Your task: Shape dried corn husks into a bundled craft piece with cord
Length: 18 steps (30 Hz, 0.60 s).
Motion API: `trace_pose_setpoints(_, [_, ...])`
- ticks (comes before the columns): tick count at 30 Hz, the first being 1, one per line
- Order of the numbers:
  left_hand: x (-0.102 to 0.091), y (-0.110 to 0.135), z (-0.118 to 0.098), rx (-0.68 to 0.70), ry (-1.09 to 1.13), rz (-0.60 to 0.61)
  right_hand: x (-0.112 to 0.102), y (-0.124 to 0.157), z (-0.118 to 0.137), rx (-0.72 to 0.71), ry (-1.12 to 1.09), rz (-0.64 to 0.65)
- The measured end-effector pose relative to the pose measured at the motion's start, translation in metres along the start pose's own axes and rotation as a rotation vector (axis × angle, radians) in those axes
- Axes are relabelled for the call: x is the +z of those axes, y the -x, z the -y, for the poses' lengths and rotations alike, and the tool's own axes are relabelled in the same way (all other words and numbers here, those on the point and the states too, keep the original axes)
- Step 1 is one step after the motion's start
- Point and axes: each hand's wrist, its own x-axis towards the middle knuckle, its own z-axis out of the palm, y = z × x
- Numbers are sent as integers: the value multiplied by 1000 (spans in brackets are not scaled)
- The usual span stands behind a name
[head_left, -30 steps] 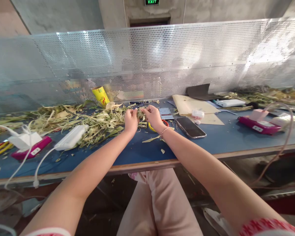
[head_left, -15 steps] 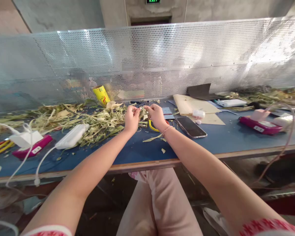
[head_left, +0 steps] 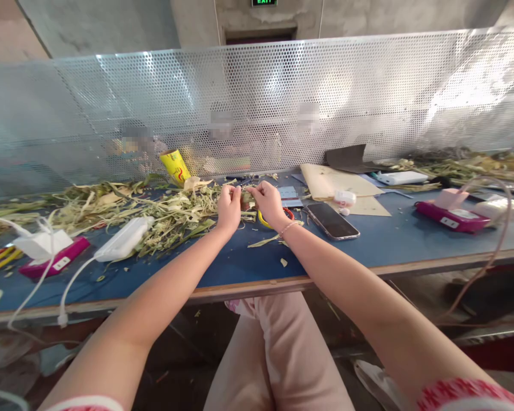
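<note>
My left hand (head_left: 229, 208) is closed in a pinch at the right end of a heap of dried plant leaves and stems (head_left: 177, 208). Close by on its right, my right hand (head_left: 267, 201) is also pinched, its fingertips pointing at the left thumb with a small gap between. Whatever the fingers hold is too small to make out. Below the right hand lie yellow and red rings (head_left: 263, 220), partly covered by it. A loose strip of dry leaf (head_left: 263, 242) rests on the blue table (head_left: 248, 265) nearer to me.
A phone (head_left: 333, 220), an earphone case (head_left: 345, 198) and beige card sheets (head_left: 325, 181) lie to the right. Leftward are a white power bank (head_left: 124, 238), cables and a magenta box (head_left: 55, 258). A yellow can (head_left: 175, 167) leans before the perforated metal screen (head_left: 265, 103).
My hands stay at nearly the same spot. The right fingers have shifted slightly, and the pale bit seen between the fingertips before is hardly visible now. The view has moved a little.
</note>
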Motion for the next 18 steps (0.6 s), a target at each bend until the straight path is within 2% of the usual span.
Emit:
trace_pose_setpoints(3, [2, 2, -1, -2, 1, -71, 3, 5, 5, -73, 44, -10])
trace_pose_setpoints(7, [2, 3, -3, 40, -56, -151, 8, 9, 9, -43, 33, -11])
trace_pose_setpoints(12, [-1, 2, -7, 62, -107, -132, 11, 7, 6, 63, -79, -1])
trace_pose_setpoints(18, [-3, 2, -6, 80, -156, -85, 8, 2, 2, 108, -161, -7])
